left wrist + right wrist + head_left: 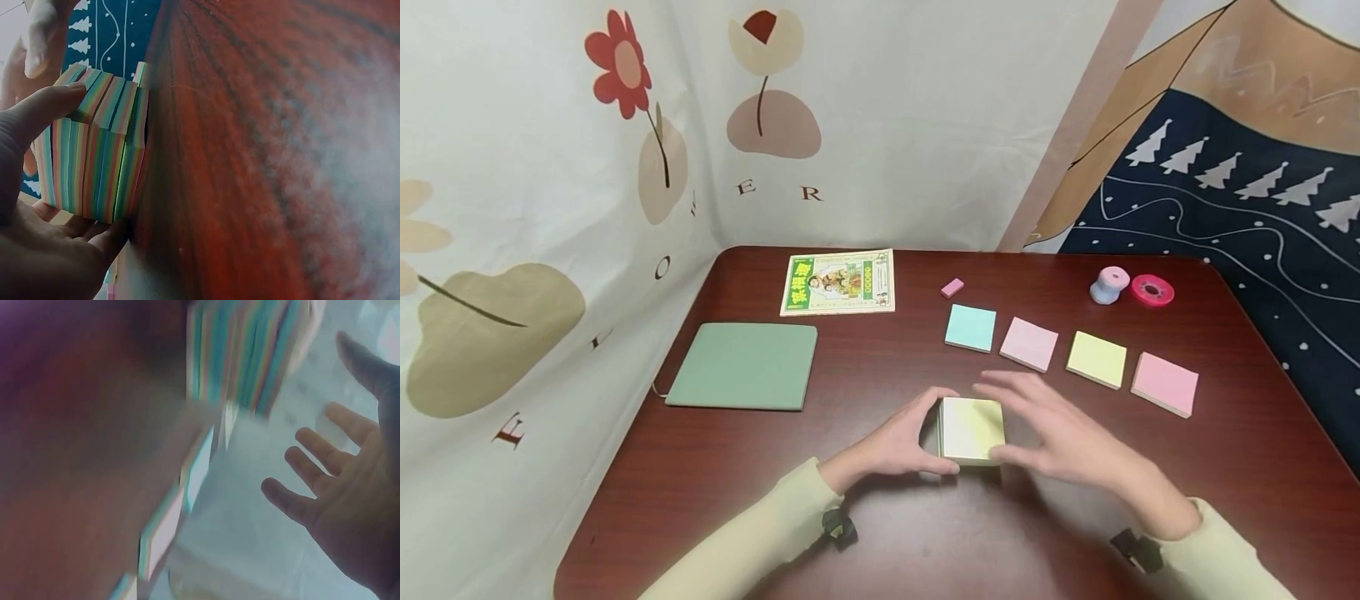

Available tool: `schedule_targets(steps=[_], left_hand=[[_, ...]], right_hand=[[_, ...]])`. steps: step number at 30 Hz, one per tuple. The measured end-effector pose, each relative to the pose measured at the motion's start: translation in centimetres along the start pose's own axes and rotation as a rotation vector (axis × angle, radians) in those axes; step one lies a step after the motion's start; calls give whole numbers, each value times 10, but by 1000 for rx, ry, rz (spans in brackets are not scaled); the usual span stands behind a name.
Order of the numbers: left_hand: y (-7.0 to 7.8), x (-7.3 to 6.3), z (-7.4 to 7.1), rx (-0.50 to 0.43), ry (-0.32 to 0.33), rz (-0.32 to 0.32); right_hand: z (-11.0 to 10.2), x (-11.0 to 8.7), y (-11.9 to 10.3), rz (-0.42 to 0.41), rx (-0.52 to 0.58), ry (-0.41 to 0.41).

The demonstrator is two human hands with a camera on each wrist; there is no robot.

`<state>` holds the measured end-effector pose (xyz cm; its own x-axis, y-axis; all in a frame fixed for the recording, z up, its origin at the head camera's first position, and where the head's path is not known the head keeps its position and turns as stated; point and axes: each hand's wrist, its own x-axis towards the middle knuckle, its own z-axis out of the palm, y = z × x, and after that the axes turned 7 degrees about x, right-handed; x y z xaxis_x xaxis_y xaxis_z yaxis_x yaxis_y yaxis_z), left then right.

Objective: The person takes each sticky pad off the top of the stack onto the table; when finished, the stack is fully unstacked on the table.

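Note:
A tall stack of sticky note pads point(972, 427) stands on the table in front of me, pale yellow on top. Its sides show many coloured layers in the left wrist view. My left hand point(895, 437) grips the stack from the left, thumb on the near side and fingers on the far side. Just right of the stack hovers my right hand point(1063, 429), its fingers spread and holding nothing; the right wrist view shows a gap between that hand and the stack point(240, 356).
Behind the stack runs a row of single pads: blue point(971, 327), light pink point(1029, 343), yellow point(1097, 359) and pink point(1165, 383). Farther back lie a pink eraser point(952, 287), a spool-shaped item point(1109, 285), a pink ring-shaped roll point(1153, 290), a booklet point(838, 282) and a green notebook point(742, 366).

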<state>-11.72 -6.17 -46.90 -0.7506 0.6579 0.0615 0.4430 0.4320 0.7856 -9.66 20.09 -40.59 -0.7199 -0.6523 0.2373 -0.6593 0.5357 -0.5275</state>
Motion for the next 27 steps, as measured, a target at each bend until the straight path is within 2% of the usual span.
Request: schedule_targets(steps=[4,9,13,19,27], left_hand=[[0,1,0,43,-8,-6],[1,1,0,72,-19,-21],[1,0,0,69,-21,-28],[2,0,0,64,-23,-30],[1,0,1,68,-12,-18]], right_hand=[[20,8,-11,-45,12,-57],[33,12,-13,-68,-9,-83],[36,14,-12,-44,-36,-83],[34,15,-13,35,-64,-111],[31,14,-14,67,-78,-84]])
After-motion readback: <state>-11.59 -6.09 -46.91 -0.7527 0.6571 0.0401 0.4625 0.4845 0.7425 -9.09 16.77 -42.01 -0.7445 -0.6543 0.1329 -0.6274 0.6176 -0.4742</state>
